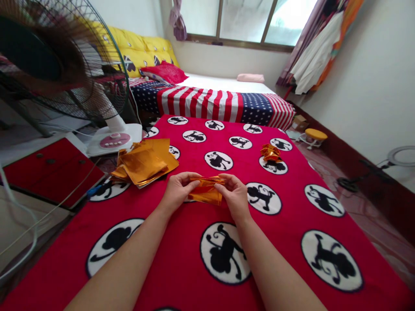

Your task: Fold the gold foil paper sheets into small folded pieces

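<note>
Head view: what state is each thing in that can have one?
Gold foil sheet, partly folded, between both hands.
Left hand, pinching the sheet's left end.
Right hand, pinching its right end.
Stack of gold sheets, loose, flat, fanned out.
Crumpled gold piece, lying apart on the blanket.
Fan, blades blurred, spinning.

Surface: covered by a red blanket [292, 268] printed with black monkeys in white circles.
Far left: a loose stack of gold foil sheets [145, 164], fanned unevenly and reaching the blanket's left edge.
Far right: a small crumpled gold foil piece [270, 153] on a monkey circle, well apart from the stack.
</note>
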`<act>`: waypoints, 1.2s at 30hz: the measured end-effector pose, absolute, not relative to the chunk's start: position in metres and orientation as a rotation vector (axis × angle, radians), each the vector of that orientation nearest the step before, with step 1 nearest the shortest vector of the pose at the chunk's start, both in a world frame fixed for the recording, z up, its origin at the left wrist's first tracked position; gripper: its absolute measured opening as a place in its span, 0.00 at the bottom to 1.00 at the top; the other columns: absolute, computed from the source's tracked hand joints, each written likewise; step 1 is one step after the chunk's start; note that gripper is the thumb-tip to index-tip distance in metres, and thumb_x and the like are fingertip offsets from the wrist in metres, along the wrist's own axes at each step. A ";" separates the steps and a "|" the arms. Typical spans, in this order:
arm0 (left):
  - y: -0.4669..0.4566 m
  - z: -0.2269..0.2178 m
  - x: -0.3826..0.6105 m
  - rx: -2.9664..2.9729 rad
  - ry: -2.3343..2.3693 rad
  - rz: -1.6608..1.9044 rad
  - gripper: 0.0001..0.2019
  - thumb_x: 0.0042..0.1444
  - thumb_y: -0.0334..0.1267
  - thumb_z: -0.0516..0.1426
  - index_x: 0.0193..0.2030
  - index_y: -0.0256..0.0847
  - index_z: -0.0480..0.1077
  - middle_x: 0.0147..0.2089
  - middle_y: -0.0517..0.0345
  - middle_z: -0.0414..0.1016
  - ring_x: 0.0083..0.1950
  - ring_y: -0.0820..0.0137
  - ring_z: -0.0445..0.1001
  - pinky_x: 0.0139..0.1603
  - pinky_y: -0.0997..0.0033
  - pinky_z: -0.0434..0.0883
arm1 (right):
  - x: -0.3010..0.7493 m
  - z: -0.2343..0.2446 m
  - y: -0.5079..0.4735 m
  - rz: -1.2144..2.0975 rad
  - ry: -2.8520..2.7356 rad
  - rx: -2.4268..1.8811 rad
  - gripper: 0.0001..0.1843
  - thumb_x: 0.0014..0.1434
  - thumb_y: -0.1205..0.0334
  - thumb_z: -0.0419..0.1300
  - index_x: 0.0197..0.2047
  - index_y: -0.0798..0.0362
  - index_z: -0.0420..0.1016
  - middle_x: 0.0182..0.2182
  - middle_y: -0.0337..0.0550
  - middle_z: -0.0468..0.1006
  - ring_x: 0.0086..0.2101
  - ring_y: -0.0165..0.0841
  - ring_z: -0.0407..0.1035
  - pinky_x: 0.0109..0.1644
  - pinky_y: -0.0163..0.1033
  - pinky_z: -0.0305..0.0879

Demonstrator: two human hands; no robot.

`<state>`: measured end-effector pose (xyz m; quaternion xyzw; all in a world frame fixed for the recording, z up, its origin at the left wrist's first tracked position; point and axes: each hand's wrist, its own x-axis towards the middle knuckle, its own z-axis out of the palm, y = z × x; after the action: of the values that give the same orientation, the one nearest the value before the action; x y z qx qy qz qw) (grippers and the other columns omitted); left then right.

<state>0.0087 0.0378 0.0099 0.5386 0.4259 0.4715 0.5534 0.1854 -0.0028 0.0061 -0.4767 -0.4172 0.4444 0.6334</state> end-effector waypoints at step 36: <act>0.045 0.003 0.007 1.214 1.074 1.225 0.21 0.38 0.48 0.71 0.34 0.33 0.80 0.33 0.50 0.82 0.32 0.68 0.78 0.35 0.74 0.74 | 0.189 0.001 0.000 0.960 -0.935 -1.049 0.16 0.46 0.60 0.72 0.39 0.51 0.78 0.32 0.39 0.81 0.33 0.32 0.75 0.40 0.37 0.71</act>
<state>0.0073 0.0446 0.0027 0.5077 0.4493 0.5124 0.5270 0.1895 0.0001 0.0011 -0.4636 -0.4129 0.4243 0.6592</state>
